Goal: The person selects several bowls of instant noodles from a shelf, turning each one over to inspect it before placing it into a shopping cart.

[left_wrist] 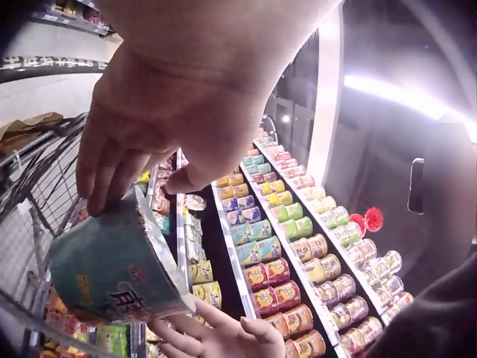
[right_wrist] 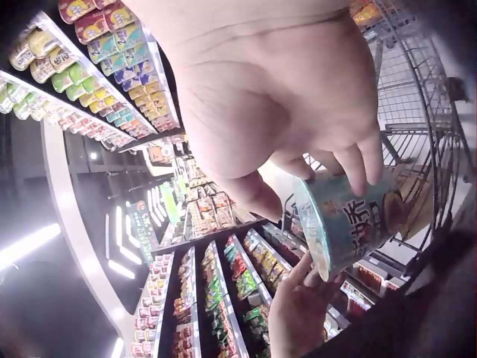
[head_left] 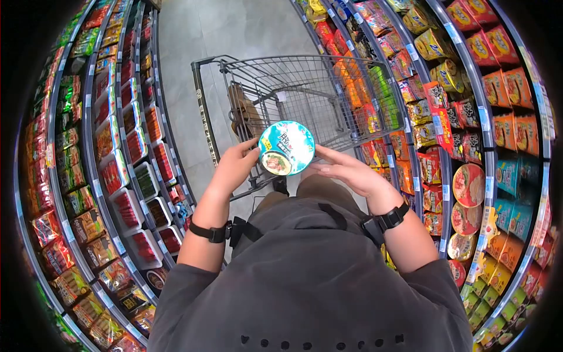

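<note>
A teal noodle tub (head_left: 287,148) is held lid-up in front of the body, above the cart's handle end. The left hand (head_left: 234,167) grips its left side, with fingers bent against the wall in the left wrist view. On the opposite side, the right hand (head_left: 355,176) touches the tub with fairly straight fingers. Printed characters show on the tub's wall (right_wrist: 358,224) in the right wrist view, where the right hand (right_wrist: 283,104) covers part of it. The tub (left_wrist: 112,261) is tilted in the left wrist view.
A wire shopping cart (head_left: 305,88) stands ahead, with a brown item (head_left: 243,111) at its near left part. Shelves of packets (head_left: 126,205) line the left side, and shelves of packets and tubs (head_left: 469,182) the right. Grey floor (head_left: 193,35) runs between them.
</note>
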A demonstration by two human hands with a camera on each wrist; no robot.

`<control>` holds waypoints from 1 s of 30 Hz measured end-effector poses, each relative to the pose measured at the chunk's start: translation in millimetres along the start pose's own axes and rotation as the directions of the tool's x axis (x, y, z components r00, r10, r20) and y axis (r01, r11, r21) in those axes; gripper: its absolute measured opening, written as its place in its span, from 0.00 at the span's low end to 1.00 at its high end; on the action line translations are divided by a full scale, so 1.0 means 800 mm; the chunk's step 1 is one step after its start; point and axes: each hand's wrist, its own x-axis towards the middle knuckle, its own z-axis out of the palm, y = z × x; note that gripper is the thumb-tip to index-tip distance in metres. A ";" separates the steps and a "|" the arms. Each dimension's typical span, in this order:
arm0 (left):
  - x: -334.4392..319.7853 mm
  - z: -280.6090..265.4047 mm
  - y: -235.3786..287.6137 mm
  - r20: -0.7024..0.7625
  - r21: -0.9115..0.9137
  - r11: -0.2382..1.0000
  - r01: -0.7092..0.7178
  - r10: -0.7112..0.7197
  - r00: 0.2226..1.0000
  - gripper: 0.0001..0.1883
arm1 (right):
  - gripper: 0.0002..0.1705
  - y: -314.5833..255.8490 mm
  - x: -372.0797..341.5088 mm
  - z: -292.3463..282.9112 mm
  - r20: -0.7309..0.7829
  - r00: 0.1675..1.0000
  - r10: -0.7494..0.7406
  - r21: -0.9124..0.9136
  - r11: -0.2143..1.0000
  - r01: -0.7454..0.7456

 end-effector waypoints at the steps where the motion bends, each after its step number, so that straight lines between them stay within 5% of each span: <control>1: 0.007 0.003 0.002 0.051 0.043 0.999 0.030 -0.033 0.998 0.25 | 0.44 0.001 0.007 -0.005 -0.003 0.999 0.040 -0.003 0.999 -0.040; 11: 0.083 0.036 -0.011 -0.010 0.179 0.968 0.174 -0.175 0.984 0.24 | 0.41 0.013 0.101 -0.098 0.037 0.970 0.241 0.119 0.962 -0.244; 21: 0.219 0.127 -0.123 0.016 0.434 0.836 0.335 -0.379 0.925 0.25 | 0.33 0.083 0.201 -0.213 -0.074 0.856 0.512 0.278 0.835 -0.475; 30: 0.308 0.209 -0.233 0.143 0.394 0.721 0.570 -0.661 0.737 0.31 | 0.33 0.170 0.287 -0.290 -0.157 0.721 0.675 0.180 0.738 -0.651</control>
